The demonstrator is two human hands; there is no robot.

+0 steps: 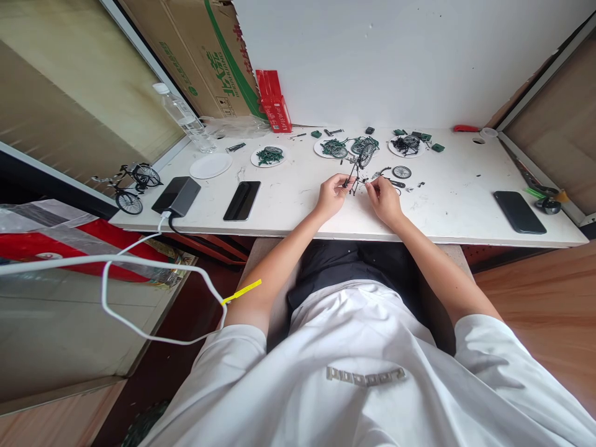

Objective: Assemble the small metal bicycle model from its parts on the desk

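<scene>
Low over the table's front half is a partly built miniature bicycle (365, 155), black, with a spoked wheel at its far end. The fingers of my left hand (331, 196) are closed on the frame's near left side. My right hand (385, 200) pinches close to the frame's right side; whatever small thing is between its fingertips is too small to make out. Just beyond my right hand lie a loose spoked wheel (401, 172) and small black parts. A finished black model bicycle (129, 185) stands at the table's left end.
White plates with green and black parts (269, 156) line the back. Nearer are an empty plate (210, 166), a phone (242, 200), a black box with cables (177, 196) and a bottle (186, 118). Another phone (519, 212) and pliers-like tools (535, 183) lie right.
</scene>
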